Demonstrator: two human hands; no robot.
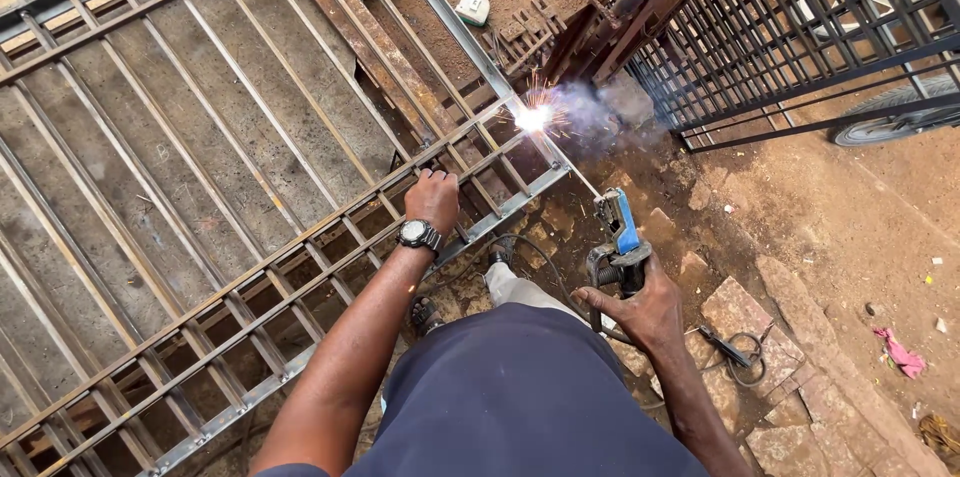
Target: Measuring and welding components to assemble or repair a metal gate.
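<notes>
Seen from above, the person wears a dark navy shirt (520, 397) with short sleeves, so both forearms are bare. The cloth is plain, with no print or marking that shows, and it lies smooth over the chest and belly. On the left wrist sits a black watch (418, 234) with a round, chunky case and a dark dial on a black strap. The left hand (433, 199) and the right hand (640, 312) are bare, with no gloves or rings in sight. Below the shirt shows one leg in light grey trousers (515, 287), and a dark sandal (425, 315) with straps on the foot.
</notes>
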